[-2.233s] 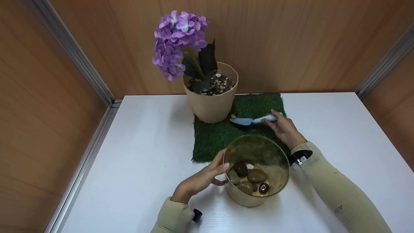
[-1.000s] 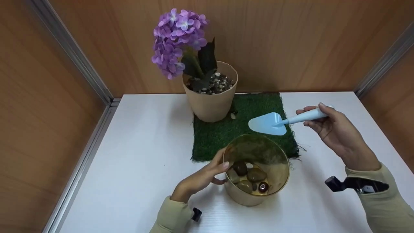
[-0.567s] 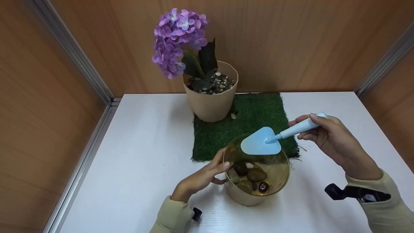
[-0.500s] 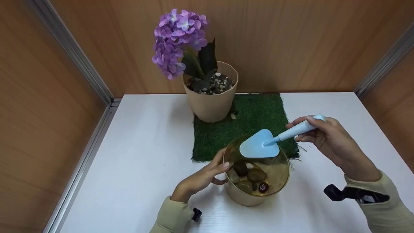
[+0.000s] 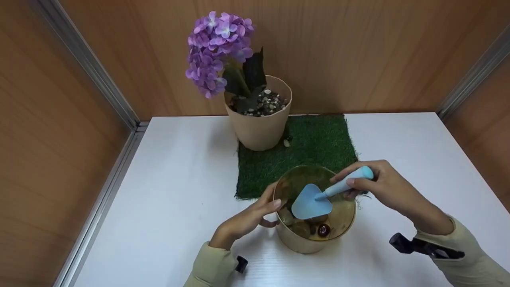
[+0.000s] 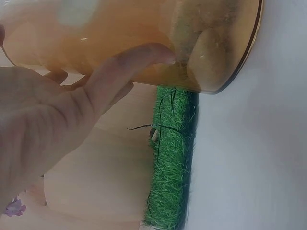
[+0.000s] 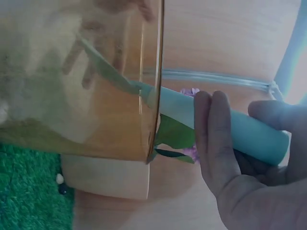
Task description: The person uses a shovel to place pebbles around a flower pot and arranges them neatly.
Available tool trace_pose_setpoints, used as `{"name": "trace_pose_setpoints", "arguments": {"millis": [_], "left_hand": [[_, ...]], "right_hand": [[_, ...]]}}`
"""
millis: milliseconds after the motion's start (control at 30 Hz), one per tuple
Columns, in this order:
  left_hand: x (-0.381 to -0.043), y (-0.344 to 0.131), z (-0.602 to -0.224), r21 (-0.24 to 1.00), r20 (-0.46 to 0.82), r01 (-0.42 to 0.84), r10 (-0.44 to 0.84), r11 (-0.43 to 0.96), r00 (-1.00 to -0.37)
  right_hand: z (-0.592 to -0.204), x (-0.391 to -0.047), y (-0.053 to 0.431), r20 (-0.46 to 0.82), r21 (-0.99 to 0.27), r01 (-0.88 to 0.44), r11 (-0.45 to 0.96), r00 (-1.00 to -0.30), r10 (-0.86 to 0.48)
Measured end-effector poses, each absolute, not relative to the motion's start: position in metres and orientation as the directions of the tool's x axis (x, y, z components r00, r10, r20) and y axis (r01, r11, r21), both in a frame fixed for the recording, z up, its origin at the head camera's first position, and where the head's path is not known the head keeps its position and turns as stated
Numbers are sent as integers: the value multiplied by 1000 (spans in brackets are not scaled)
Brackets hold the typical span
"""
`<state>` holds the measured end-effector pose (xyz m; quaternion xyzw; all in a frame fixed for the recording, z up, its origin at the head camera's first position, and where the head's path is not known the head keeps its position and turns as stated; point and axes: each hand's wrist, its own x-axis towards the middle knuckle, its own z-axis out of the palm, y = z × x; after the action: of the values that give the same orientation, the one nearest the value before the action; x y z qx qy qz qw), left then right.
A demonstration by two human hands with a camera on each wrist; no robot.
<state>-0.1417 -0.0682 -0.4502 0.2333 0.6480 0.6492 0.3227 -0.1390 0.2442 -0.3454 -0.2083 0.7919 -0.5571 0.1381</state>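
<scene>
An amber glass jar (image 5: 301, 245) stands at the front of the white table, with several smooth stones (image 5: 324, 230) on its bottom. My left hand (image 5: 249, 219) holds it from the left, thumb at the rim and fingers round the wall; in the left wrist view one finger lies along the jar's tinted side (image 6: 120, 28). My right hand (image 5: 378, 185) grips a light blue hand trowel by its handle (image 7: 259, 136). The trowel's blade (image 5: 310, 205) points down inside the jar's mouth, over the stones, and hides some of them.
Behind the jar, a square of artificial grass (image 5: 322, 139) lies on the table (image 5: 179, 171). A beige flowerpot (image 5: 259, 133) with gravel and a purple hydrangea (image 5: 219, 44) stands on its back left. Small pebbles (image 5: 287, 142) lie beside the pot. Wooden panels (image 5: 358, 59) enclose the table.
The right hand has lifted the trowel from the grass mat, swung it right, then brought it left and down into the jar. The left hand and jar have stayed put.
</scene>
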Motion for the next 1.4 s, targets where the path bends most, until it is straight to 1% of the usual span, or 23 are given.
{"name": "trace_pose_setpoints", "arguments": {"millis": [167,467,733,867,1133,1267,1400], "left_hand": [[-141,-68,-449,991,-122,-121,718,53,-686],[-141,-68,-449,990,-137,-120,707,74,-694],[-141,-68,-449,990,-132,-121,708,66,-694],[-141,-68,-450,992,-119,-107,713,62,-691],[-141,-68,-449,991,-128,-115,707,66,-695],[-141,-68,-449,991,-128,-110,707,71,-695],[-141,-68,-450,992,-127,-108,707,72,-696]], "right_hand": [[-351,-134,235,30,-894,-255,369,-856,-517],[-359,-129,223,-23,-836,-288,467,-832,-554],[-365,-127,216,5,-782,-418,461,-745,-667],[-366,-126,215,-11,-771,-442,459,-711,-703],[-368,-123,210,-51,-755,-493,433,-614,-788],[-370,-123,207,-54,-756,-499,423,-598,-800],[-371,-124,206,-63,-765,-483,425,-601,-796]]}}
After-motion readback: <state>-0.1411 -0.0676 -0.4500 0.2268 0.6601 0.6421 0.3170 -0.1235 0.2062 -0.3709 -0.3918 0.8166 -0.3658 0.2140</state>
